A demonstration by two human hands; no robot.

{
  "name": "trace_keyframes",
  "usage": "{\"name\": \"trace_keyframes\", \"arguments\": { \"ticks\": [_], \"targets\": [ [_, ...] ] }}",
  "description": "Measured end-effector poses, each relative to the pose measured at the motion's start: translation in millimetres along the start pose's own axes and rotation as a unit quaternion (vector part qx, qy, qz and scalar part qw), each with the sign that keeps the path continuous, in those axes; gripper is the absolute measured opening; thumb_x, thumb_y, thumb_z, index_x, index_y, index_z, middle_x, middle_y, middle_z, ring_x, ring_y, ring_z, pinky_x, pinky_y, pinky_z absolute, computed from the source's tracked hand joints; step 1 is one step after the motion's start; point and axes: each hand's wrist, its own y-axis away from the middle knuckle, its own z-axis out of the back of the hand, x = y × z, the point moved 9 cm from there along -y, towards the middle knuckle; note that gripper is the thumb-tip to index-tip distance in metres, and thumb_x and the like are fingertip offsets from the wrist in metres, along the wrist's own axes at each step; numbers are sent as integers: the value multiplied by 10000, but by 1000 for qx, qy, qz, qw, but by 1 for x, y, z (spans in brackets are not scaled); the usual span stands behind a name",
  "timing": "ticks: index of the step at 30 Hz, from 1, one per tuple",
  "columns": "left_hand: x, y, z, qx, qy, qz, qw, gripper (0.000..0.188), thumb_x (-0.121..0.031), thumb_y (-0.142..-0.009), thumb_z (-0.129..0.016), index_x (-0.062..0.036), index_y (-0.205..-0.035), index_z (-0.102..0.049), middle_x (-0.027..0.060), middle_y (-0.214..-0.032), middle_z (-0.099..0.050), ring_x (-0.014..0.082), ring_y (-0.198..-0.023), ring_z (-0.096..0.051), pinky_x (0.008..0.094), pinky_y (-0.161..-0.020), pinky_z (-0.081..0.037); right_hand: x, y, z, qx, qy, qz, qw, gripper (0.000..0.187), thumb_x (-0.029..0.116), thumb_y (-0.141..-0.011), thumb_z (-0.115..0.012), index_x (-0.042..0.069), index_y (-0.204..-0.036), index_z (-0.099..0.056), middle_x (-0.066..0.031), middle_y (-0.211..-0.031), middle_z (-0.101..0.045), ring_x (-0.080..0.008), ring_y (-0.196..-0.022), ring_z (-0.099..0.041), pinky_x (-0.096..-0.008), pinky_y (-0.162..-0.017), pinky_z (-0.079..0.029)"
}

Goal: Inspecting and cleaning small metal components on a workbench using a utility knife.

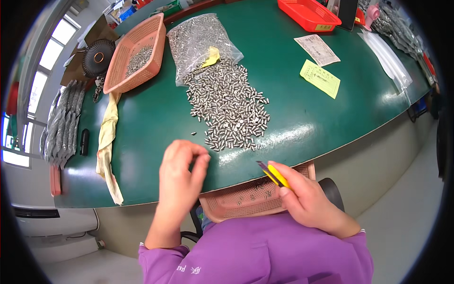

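Observation:
My right hand [305, 196] grips a yellow utility knife [278, 175], its dark blade pointing up and left over the table's front edge. My left hand [179, 170] is closed in a pinch at the near edge; what its fingertips hold, if anything, is too small to make out. Beyond both hands lies a heap of small silvery metal pins [231, 111], which spreads from the mouth of a clear plastic bag [201, 38] full of the same pieces. A single loose pin [193, 133] rests left of the heap, near my left hand.
A pink basket [158, 47] with metal parts stands far left, above a yellowish cloth strip [108, 142]. Another pink basket [215, 213] sits below the table edge. Filled bags [64, 123], a red tray [309, 16], a yellow slip [320, 78] and clear plastic bags [388, 61] lie around the green table [302, 113].

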Motion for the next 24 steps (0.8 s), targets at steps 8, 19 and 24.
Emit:
{"name": "trace_keyframes", "arguments": {
  "ticks": [8, 19, 24],
  "targets": [
    [-20, 24, -28, 19, 12, -38, 999, 182, -6, -764, -774, -34, -901, -659, 102, -951, -595, 303, -910, -591, 397, -777, -494, 26, -13, -18, -30, 190, 111, 975, 545, 82, -905, -627, 82, -1434, -494, -134, -894, -687, -306, -665, -695, -414, -553, -571],
    [-12, 26, -29, 11, 37, -31, 999, 166, 13, -764, -763, -38, -890, -668, 105, -956, -597, 298, -894, -591, 394, -761, -491, 30, -20, -25, -32, 162, 79, 983, 533, 0, -858, -632, 69, -1384, -582, -126, -907, -699, -261, -703, -688, -379, -618, -555],
    [-11, 25, -29, 13, 48, -26, 998, 164, 24, -754, -769, -37, -871, -671, 98, -931, -602, 291, -882, -593, 386, -753, -490, 29, -21, -27, -17, 170, 64, 983, 553, 1, -859, -635, 66, -1404, -566, -127, -916, -702, -263, -718, -693, -382, -631, -555]
  ]
}}
